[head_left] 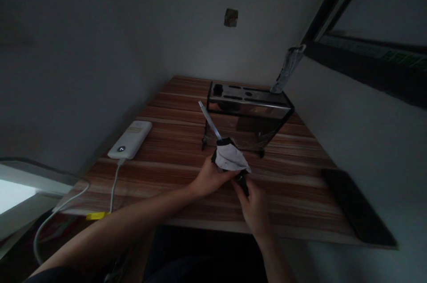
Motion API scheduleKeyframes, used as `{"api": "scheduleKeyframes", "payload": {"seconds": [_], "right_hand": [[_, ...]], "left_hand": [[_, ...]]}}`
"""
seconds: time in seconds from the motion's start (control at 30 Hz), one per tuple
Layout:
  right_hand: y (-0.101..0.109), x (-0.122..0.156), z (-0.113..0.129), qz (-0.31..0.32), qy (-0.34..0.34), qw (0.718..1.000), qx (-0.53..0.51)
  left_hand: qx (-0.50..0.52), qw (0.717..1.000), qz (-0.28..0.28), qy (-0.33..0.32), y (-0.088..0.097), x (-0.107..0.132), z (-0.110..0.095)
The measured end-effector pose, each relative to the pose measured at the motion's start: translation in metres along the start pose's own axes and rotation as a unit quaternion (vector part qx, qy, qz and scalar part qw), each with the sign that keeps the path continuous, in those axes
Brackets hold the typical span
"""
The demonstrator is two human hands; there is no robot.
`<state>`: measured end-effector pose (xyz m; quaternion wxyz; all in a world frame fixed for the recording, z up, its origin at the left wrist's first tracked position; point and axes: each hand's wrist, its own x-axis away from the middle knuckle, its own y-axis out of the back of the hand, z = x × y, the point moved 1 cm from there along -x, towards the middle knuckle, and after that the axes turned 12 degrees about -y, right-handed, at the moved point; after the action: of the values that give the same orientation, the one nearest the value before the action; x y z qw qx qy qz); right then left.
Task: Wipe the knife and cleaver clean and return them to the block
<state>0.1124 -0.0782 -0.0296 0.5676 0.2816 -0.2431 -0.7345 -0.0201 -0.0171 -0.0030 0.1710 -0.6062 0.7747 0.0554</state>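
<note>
Over the front of the table, my left hand (pixel 208 179) is closed around a white cloth-like wrapping (pixel 231 157) with black edges. A thin pale rod (pixel 210 120) sticks out of its far end, pointing up and to the left. My right hand (pixel 256 206) grips a dark handle (pixel 243 185) at the near end, its thumb along it. Most of the wrapped part is covered by cloth and fingers. Just beyond stands a slotted knife holder (pixel 233 93) with a shiny metal top and see-through sides. A grey wrapped piece (pixel 288 69) rises from its right end.
A white power bank (pixel 131 138) with a plugged-in cable (pixel 115 185) lies on the left of the wood-grain table (pixel 173 140). At the right edge rests a flat black phone-like slab (pixel 356 205). Walls border the back and right. A yellow tag (pixel 96 216) is near the front left edge.
</note>
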Motion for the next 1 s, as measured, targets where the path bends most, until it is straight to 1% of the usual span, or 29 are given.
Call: {"api": "scheduleKeyframes", "payload": {"seconds": [0.2, 0.37, 0.5, 0.7, 1.0], "right_hand": [[-0.003, 0.000, -0.002, 0.002, -0.006, 1.000, 0.000], [-0.003, 0.001, -0.002, 0.021, -0.019, 1.000, 0.000], [-0.002, 0.001, 0.000, 0.033, -0.019, 0.999, 0.008], [-0.002, 0.001, 0.001, 0.023, -0.005, 0.999, 0.024], [-0.002, 0.002, 0.001, 0.034, 0.003, 0.999, 0.038]], "left_hand": [[0.016, 1.000, -0.008, -0.007, 0.003, -0.005, -0.006], [-0.013, 0.998, -0.041, -0.054, 0.012, -0.013, -0.012], [-0.016, 0.993, -0.090, -0.078, 0.023, -0.023, -0.014], [-0.002, 0.977, -0.174, -0.127, 0.040, -0.037, -0.016], [0.064, 0.954, -0.247, -0.160, 0.069, -0.055, -0.008]]}}
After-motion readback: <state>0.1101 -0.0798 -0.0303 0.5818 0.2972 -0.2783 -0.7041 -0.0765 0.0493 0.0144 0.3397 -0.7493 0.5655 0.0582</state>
